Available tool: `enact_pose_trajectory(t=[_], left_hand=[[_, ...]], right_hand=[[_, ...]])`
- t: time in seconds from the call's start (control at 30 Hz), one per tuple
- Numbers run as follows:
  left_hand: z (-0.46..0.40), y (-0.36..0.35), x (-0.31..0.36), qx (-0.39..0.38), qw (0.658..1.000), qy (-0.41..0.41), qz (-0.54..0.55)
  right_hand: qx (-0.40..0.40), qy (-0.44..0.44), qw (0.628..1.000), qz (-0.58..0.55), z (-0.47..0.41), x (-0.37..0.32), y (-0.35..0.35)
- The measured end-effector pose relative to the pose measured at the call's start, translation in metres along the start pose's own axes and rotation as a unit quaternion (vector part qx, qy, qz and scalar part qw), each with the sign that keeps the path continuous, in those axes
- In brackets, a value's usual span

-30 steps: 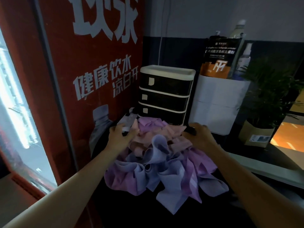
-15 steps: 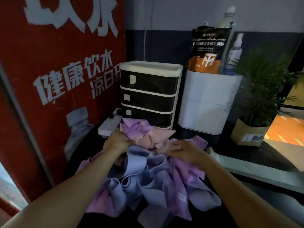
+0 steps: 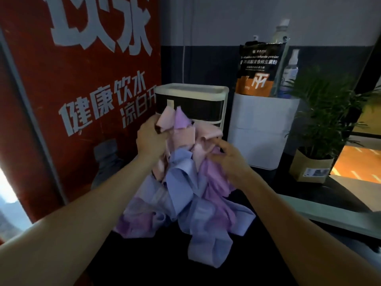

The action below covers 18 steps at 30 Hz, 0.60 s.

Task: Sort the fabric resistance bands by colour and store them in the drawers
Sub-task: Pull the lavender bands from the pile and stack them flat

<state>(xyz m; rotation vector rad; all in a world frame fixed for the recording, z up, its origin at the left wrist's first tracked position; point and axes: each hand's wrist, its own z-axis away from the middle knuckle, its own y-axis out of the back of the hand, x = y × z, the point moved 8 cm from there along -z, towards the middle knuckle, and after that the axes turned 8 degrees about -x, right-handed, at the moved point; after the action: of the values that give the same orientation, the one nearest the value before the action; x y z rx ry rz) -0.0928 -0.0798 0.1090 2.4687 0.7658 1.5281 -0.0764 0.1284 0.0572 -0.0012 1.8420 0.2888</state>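
A tangle of fabric resistance bands point(image 3: 185, 195) in pink, purple and blue hangs in the middle of the view, its lower part trailing onto the dark tabletop point(image 3: 144, 261). My left hand point(image 3: 151, 140) grips the top of the bunch, with pink and purple ends sticking up above the fist. My right hand point(image 3: 228, 159) pinches a pink band on the right side of the bunch. Behind the bands stands a small cream drawer unit point(image 3: 198, 100) with dark drawer fronts; its lower drawers are hidden by the fabric.
A red poster panel point(image 3: 82, 89) stands close on the left. To the right of the drawers a white bin point(image 3: 261, 129) holds a powder pouch point(image 3: 257, 69) and bottles. A potted plant point(image 3: 321, 124) stands at the far right.
Both hands have lifted the bunch of bands up off the tabletop, in front of the drawer unit. The power strip seen at the left earlier is no longer in view.
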Motion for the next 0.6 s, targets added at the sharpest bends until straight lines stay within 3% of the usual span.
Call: enact_pose_trajectory(t=[0.1, 0.17, 0.3, 0.37, 0.43, 0.5, 0.6], left_hand=[[0.015, 0.001, 0.011, -0.012, 0.998, -0.048, 0.038], [0.045, -0.005, 0.008, -0.047, 0.995, -0.081, 0.036], [0.118, -0.042, -0.017, -0.21, 0.953, -0.186, -0.111], [0.142, -0.052, -0.023, -0.257, 0.926, -0.235, -0.143], [0.156, -0.054, -0.019, -0.283, 0.907, -0.268, -0.159], [0.163, -0.053, -0.015, -0.314, 0.895, -0.273, -0.159], [0.169, -0.045, -0.007, -0.354, 0.895, -0.248, -0.107]], right_hand=[[-0.01, 0.005, 0.999, -0.053, 0.008, 0.002, -0.001], [0.002, -0.058, 0.996, -0.065, 0.025, 0.024, 0.0], [0.111, -0.221, 0.966, 0.076, 0.061, 0.079, 0.03], [0.181, -0.214, 0.945, 0.168, 0.07, 0.075, 0.046], [0.218, -0.154, 0.95, 0.164, 0.073, 0.06, 0.048], [0.172, -0.082, 0.971, 0.146, 0.069, 0.037, 0.027], [0.031, -0.031, 0.963, 0.267, 0.06, 0.026, -0.015]])
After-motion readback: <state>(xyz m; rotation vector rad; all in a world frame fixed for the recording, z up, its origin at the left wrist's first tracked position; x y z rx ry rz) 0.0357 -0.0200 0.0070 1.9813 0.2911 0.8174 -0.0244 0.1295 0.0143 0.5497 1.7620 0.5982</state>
